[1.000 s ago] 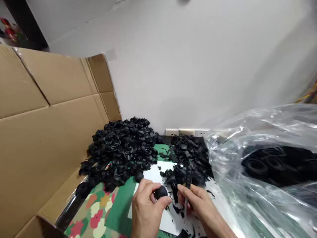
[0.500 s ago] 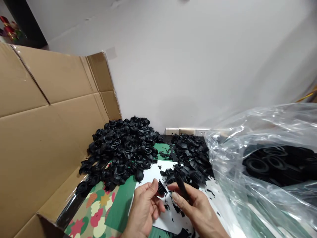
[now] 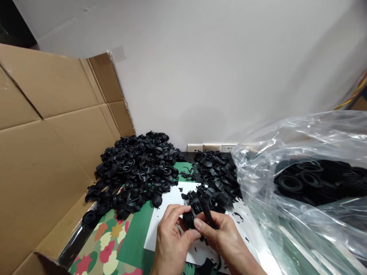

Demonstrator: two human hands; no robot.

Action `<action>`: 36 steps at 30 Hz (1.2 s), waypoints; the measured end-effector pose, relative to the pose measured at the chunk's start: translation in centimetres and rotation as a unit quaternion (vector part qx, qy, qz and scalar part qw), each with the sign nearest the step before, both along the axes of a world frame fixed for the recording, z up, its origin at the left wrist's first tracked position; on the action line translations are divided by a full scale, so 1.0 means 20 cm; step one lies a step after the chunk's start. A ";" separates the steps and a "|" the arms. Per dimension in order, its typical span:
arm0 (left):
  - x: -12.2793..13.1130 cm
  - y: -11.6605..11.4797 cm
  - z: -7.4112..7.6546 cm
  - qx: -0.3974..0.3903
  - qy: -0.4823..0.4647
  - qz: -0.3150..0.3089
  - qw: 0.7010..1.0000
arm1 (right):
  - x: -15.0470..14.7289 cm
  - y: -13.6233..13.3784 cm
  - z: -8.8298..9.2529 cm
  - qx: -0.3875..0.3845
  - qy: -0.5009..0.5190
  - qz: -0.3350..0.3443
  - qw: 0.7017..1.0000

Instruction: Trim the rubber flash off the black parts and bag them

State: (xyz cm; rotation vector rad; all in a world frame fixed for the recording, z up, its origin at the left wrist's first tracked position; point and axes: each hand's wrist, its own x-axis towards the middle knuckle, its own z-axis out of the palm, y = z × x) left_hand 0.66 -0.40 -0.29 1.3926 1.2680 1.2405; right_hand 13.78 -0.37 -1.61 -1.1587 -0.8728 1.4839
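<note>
Thumb and fingers of my left hand (image 3: pixel 173 236) are closed around a small ribbed black rubber bellows (image 3: pixel 188 219). My right hand (image 3: pixel 222 236) is closed too, gripping a slim, dark, elongated piece (image 3: pixel 207 213) that points up and away; its kind is not clear. The right thumb and fingertips touch the bellows' right side, so both hands meet over a white sheet (image 3: pixel 169 202). Just beyond the fingers lies a pile of black rubber parts and scraps (image 3: pixel 218 175). Farther left rises a larger heap of ribbed black parts (image 3: pixel 137 168).
A tall cardboard box wall (image 3: pixel 57 152) stands on the left. At right, a clear plastic bag (image 3: pixel 258 183) holds black ring-ended parts (image 3: pixel 291 183). Green board (image 3: pixel 137 233) and patterned paper (image 3: pixel 106 244) cover the surface. Wall sockets (image 3: pixel 212 147) sit behind.
My left fingers have turned over the bellows and the hands have come together on it. The bellows shows more of its ribbed side. The view has shifted slightly.
</note>
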 end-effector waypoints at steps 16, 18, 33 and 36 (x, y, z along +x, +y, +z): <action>-0.02 0.04 -0.01 -0.100 -0.066 0.005 0.993 | -0.03 -0.02 0.03 -0.093 0.110 0.031 0.989; -0.02 0.03 -0.01 -0.079 -0.045 0.005 0.996 | -0.03 -0.01 0.02 -0.074 0.076 0.032 0.994; -0.05 0.01 -0.02 -0.035 0.041 -0.014 0.998 | 0.13 -0.01 0.05 0.091 -0.035 -0.072 0.993; -0.05 0.01 -0.02 -0.036 0.041 -0.017 0.998 | 0.09 -0.02 0.04 0.072 0.026 -0.065 0.995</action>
